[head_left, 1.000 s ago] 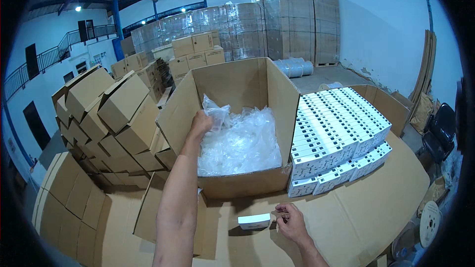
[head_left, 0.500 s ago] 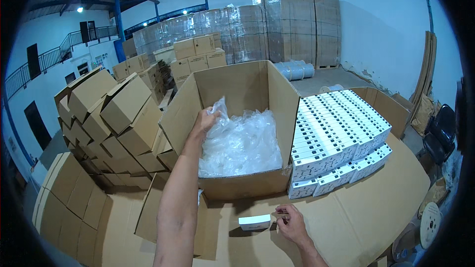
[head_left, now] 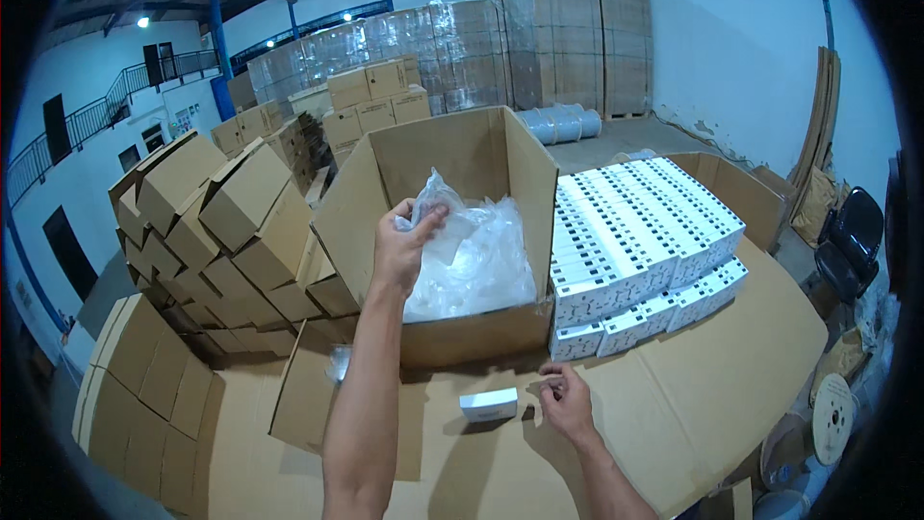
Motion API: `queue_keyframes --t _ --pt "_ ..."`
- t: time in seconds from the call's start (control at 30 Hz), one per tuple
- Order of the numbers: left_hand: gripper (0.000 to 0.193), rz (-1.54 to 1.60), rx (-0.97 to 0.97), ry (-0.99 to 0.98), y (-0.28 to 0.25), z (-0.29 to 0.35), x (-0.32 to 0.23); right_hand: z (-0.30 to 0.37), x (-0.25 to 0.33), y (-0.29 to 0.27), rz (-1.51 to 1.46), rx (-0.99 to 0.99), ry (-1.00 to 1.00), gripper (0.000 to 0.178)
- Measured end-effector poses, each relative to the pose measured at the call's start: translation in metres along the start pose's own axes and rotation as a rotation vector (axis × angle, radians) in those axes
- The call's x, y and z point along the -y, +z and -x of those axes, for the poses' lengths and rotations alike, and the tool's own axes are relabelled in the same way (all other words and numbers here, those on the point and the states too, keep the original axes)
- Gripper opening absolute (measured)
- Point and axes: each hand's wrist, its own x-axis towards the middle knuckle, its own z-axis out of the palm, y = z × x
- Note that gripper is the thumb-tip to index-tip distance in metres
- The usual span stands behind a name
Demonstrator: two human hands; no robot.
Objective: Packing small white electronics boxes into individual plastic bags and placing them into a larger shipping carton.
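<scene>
My left hand (head_left: pixel 404 241) is closed on a crumpled clear plastic bag (head_left: pixel 439 195), lifted above the heap of similar clear bags (head_left: pixel 472 270) inside a large open carton (head_left: pixel 481 337). A small white box (head_left: pixel 489 404) lies on the cardboard-covered table in front of that carton. Just right of it, not touching it, hovers my right hand (head_left: pixel 568 404), fingers loosely bent and slightly apart, with nothing visible in them. Partly hidden behind my left forearm, a smaller open carton (head_left: pixel 308 390) has some clear plastic inside.
Stacked white boxes (head_left: pixel 645 241) stand right of the large carton, in two layers. Piled brown cartons (head_left: pixel 221 250) rise on the left, with a closed row (head_left: pixel 144 404) nearer me. A black chair (head_left: pixel 852 246) and a cable reel (head_left: pixel 834 419) are at far right.
My left hand has drawn the plastic bag up from the heap and a little toward me. My right hand's fingers have curled slightly more. The view has shifted a little.
</scene>
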Motion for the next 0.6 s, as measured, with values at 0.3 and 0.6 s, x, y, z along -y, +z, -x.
queue_keyframes --t 0.3,0.6 --pt "0.028 -0.046 -0.092 -0.247 0.036 0.186 -0.030 0.009 0.049 -0.019 -0.353 0.043 -0.168 0.020" --pt "0.032 -0.087 0.047 -0.515 0.036 0.294 0.047 0.030 0.059 -0.017 -0.092 0.495 -0.089 0.024"
